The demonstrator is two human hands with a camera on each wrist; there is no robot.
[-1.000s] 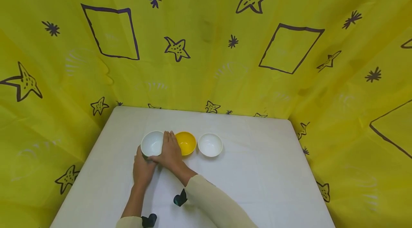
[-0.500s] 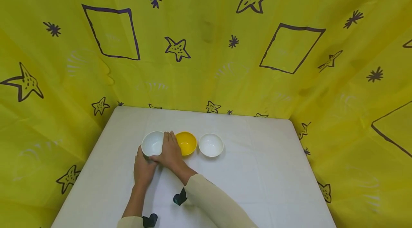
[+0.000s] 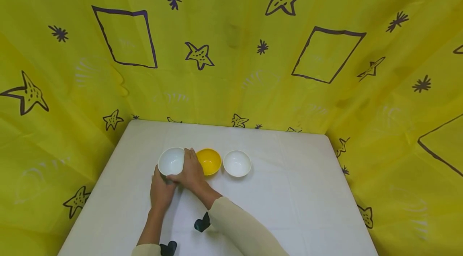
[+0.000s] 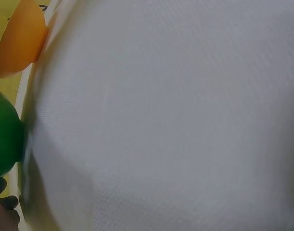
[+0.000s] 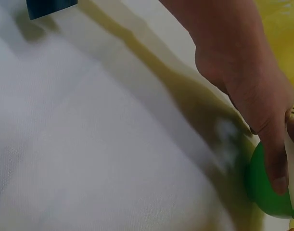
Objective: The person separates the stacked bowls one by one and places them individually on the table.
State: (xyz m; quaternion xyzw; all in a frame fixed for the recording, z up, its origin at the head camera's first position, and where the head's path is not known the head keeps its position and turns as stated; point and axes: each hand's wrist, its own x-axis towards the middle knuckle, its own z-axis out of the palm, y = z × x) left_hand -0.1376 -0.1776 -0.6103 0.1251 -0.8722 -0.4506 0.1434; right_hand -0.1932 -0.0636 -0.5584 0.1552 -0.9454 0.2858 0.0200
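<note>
A white bowl (image 3: 171, 161) sits in a green bowl (image 5: 264, 187) at the left of the row; the head view shows just a dark sliver of the green one. My left hand (image 3: 162, 191) grips this pair at the near left side, its thumb lying along the green wall in the right wrist view. My right hand (image 3: 191, 171) holds the right side, fingers pointing away and thumb at the near rim. Right beside those fingers stands a yellow bowl (image 3: 210, 162), partly covered by the hand. In the left wrist view, the green bowl shows at the left edge.
Another white bowl (image 3: 237, 163) stands upright just right of the yellow one. All rest on a white-covered table (image 3: 289, 191). Yellow curtains (image 3: 224, 83) with drawn stars and squares enclose its back and sides. Dark mounts (image 3: 202, 222) hang at both wrists.
</note>
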